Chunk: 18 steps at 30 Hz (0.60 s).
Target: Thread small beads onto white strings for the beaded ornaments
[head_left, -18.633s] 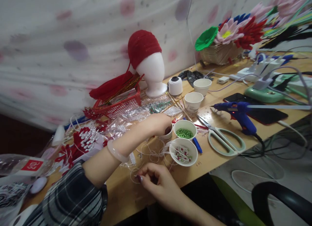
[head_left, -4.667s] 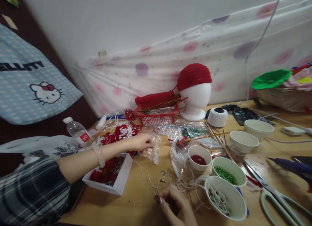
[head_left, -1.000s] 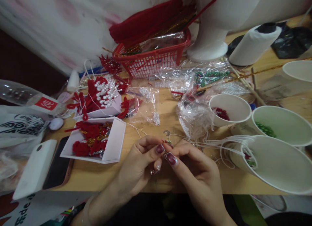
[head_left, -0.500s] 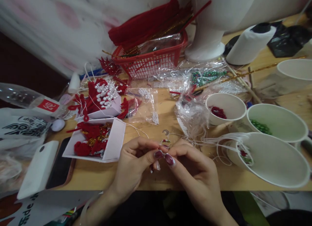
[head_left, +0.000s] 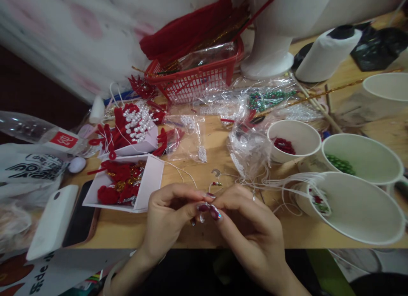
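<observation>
Centrally, a thin white cord (head_left: 210, 187) is pinched by the left hand (head_left: 168, 215) and the right hand (head_left: 255, 228), thumbs and forefingers pressed together tip to tip above the near part of a wooden tabletop (head_left: 110, 234); the gripped bit is too small to be made out. Red and green beads (head_left: 217, 184) are seen on the cord just past the fingertips, at 1 o'clock, with a silver crescent-shaped piece (head_left: 216, 172) placed beyond. Between 9 and 10 o'clock, a white box (head_left: 153, 181) is filled with fuzzy red ornaments (head_left: 107, 194). At 11, a clear plastic bag (head_left: 193, 142) of tiny white beads is laid flat. At 2, dark red beads (head_left: 284, 146) are held in a paper cup (head_left: 306, 136); beside it, nearer 3, green beads (head_left: 341, 164) are held in a second cup (head_left: 372, 155). At 3, white cords (head_left: 302, 177) are draped over the rim of a third cup (head_left: 360, 206). At 12, a red plastic basket (head_left: 197, 85) is heaped with red chenille stems (head_left: 188, 28); a thread cone (head_left: 325, 55) is placed towards 1. At 9, a smartphone (head_left: 79, 217) is partly covered by a flat white device (head_left: 52, 221).
</observation>
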### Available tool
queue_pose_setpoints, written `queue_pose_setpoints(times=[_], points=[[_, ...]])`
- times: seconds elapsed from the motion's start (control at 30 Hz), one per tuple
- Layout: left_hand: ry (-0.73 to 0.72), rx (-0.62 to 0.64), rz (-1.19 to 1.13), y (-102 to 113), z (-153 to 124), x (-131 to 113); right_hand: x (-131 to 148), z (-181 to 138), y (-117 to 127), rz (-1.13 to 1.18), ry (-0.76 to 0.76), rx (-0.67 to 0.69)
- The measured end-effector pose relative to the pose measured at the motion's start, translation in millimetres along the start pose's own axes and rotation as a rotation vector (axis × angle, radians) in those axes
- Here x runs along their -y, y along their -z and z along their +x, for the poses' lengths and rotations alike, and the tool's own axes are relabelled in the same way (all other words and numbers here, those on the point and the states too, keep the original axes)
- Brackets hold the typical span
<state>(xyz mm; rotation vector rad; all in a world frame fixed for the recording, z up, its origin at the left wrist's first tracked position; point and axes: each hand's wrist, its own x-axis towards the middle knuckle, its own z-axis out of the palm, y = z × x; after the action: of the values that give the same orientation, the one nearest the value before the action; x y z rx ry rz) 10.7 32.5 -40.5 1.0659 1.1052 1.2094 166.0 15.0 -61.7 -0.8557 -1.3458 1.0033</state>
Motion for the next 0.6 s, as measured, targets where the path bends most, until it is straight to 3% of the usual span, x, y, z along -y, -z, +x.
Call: queue_pose_setpoints(times=[0.23, 0.43, 0.6], points=[[-0.236, -0.042, 0.263, 2, -5, -8, -2, -1, 0, -0.028, 0.029, 0.011], [-0.086, -0.160, 0.179, -8, -10, -13, -1, 2, -1, 0.013, 0.024, 0.030], [-0.145, -0.203, 0.106, -9, -9, -9, -1, 3, -1, -0.012, 0.030, 0.009]])
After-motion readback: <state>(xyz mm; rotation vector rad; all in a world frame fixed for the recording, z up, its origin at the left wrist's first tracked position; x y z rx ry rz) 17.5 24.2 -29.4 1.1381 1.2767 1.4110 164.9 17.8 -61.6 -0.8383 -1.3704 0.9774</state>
